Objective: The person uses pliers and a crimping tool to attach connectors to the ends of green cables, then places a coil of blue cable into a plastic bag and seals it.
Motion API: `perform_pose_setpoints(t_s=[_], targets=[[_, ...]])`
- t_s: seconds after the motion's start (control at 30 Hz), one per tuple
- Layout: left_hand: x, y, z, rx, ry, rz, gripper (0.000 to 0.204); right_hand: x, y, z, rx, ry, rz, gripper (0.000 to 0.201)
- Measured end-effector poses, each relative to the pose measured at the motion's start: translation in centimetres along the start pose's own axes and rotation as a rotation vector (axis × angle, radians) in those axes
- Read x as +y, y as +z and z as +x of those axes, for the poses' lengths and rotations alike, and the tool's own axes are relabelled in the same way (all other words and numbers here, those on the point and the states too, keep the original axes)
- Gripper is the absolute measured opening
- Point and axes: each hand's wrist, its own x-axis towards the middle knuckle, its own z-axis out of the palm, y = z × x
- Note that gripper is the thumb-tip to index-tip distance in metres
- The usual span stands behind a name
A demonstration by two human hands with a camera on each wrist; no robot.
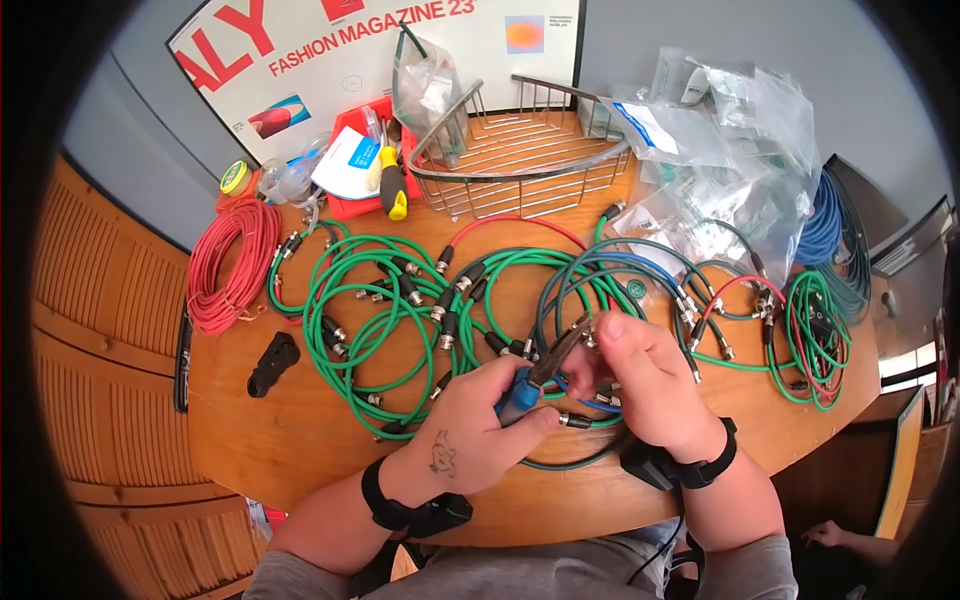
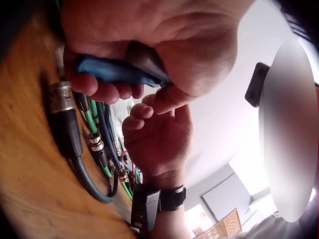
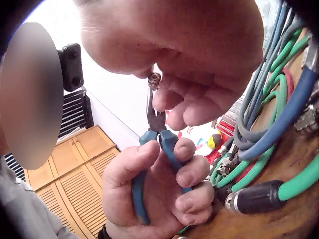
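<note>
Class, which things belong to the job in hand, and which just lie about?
Likely in the job:
pliers, in the left hand
small metal piece, in the right hand

Probably lying about:
red cable coil
wire basket
yellow-and-black tool

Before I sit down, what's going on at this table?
A person's left hand grips a pair of blue-handled metal pliers. Their right hand pinches a small, round metal piece at the pliers' tips. Below lie green cables with metal-ended black plugs, among blue and red ones, on the brown wooden table.
</note>
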Motion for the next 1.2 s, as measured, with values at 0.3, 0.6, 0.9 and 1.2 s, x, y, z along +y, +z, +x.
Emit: perform_pose_setpoints(t_s=[0.3,0.6,0.9,1.2], targets=[[0.0,0.1,0.1,0.01,0.006,-0.067,0.029,-0.2,0.0,0.3,0.136,-0.429,-0.458,0.015],[0.0,0.1,0.0,0.02,0.087,0.031,0.029,-0.2,-0.2,-0.3,-0.074,0.072,0.097,0.043],[0.4,-0.1,0.0,0.017,0.061,-0.001,0.032,-0.8,1.0,-0.2,0.102,-0.171,0.11,0.021],[0.6,-0.1,-0.1,0.045,0.094,0.063,0.03,-0.4,0.2,-0.4,0.086,-0.206,-0.229,0.025]])
